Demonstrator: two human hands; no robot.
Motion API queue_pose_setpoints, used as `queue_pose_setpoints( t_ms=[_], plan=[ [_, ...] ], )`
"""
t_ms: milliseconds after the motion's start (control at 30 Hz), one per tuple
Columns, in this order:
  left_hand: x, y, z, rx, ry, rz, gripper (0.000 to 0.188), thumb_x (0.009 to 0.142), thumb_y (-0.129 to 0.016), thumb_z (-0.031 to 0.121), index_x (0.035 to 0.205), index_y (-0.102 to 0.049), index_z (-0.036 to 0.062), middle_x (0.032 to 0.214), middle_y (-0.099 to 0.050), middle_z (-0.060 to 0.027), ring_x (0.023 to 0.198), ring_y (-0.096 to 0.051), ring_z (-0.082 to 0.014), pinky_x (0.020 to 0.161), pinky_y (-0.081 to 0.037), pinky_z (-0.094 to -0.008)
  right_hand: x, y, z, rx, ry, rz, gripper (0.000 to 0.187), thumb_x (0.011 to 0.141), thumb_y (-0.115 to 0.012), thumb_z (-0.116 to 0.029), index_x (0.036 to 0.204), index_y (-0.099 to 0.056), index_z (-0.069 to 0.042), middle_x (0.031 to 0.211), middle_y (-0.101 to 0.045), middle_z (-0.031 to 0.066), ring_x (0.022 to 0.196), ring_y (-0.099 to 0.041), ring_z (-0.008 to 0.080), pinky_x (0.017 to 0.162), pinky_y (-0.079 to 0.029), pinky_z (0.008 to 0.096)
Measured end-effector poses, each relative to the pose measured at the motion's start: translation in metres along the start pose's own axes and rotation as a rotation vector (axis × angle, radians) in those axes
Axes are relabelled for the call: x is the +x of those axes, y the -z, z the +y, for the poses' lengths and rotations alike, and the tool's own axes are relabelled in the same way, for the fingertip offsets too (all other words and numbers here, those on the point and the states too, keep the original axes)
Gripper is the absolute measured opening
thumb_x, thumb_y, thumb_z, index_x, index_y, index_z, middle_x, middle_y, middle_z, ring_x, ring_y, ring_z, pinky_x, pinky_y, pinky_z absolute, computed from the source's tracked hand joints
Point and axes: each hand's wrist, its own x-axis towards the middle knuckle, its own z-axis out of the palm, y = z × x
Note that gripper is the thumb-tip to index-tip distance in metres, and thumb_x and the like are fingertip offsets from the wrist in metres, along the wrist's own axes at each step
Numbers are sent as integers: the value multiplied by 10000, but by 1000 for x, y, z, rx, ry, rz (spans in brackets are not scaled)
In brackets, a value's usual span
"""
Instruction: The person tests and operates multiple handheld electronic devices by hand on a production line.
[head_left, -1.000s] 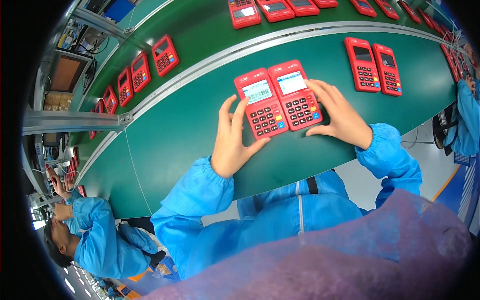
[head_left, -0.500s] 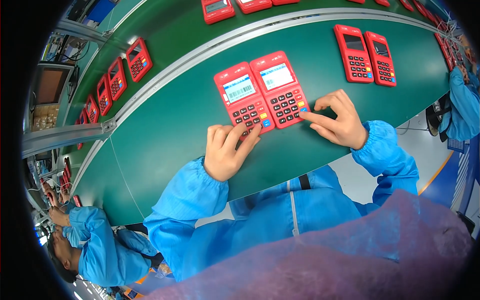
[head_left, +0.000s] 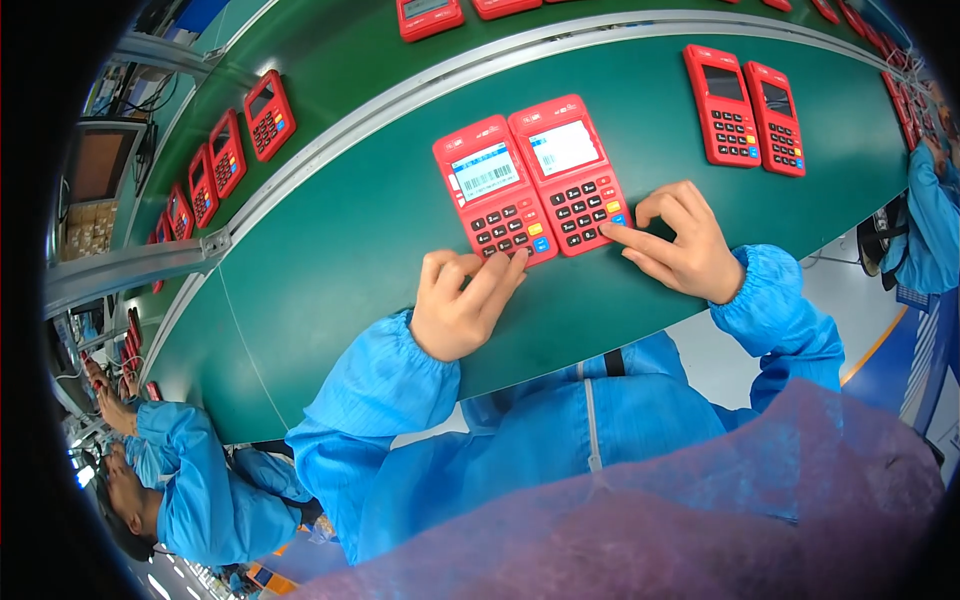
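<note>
Two red card payment terminals lie side by side on the green bench. The left terminal (head_left: 494, 192) has a lit screen with a barcode. Next to it, the right terminal (head_left: 567, 172) shows a mostly white lit screen with a blue band. My left hand (head_left: 462, 302) is at the lower end of the left terminal, two fingertips at its bottom keys, thumb side toward the right. My right hand (head_left: 684, 243) stretches its index finger onto the lower right keys of the right terminal, with the other fingers bent and apart. Neither hand grips anything.
Two more terminals (head_left: 722, 108) with dark screens lie at the back right. A metal rail (head_left: 400, 108) crosses the bench, with several terminals (head_left: 228, 153) beyond it. Co-workers in blue sit at left (head_left: 190, 490) and far right (head_left: 922, 225).
The view has shifted slightly. My left fingertips have moved a little over the bottom keys, while my right index finger stays at the right terminal's lower keys.
</note>
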Motion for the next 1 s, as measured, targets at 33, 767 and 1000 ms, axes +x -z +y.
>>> queue_pose_setpoints(
  t_ms=[33, 767, 1000],
  plan=[
    [-1, 0, 0, 33, -39, -12, 332, 702, -721, 133, 1024, -661, 80, 972, -528, -26, 785, -474, -160, 693, -397, -305, -1, 0, 0, -2, 0, 0, 322, 734, -705, -175, 1047, -646, -122, 866, -494, 54, 843, -474, 212, 716, -430, 348],
    [-10, -2, -13, 211, 145, -36, 611, 642, -729, 438, 1146, -603, 118, 1088, -471, -56, 876, -440, -209, 780, -354, -370, 37, -19, -1, -90, -1, 24, 308, 748, -674, -190, 1044, -632, -119, 859, -454, 55, 848, -448, 219, 722, -376, 354],
    [-5, 5, -12, 18, 206, -18, 620, 651, -739, 402, 1166, -577, 98, 1097, -468, -79, 895, -444, -227, 795, -356, -381, 17, -3, 3, -33, -49, 129, 331, 750, -665, -154, 1080, -640, -133, 853, -465, 56, 820, -460, 213, 715, -383, 346]
  ],
)
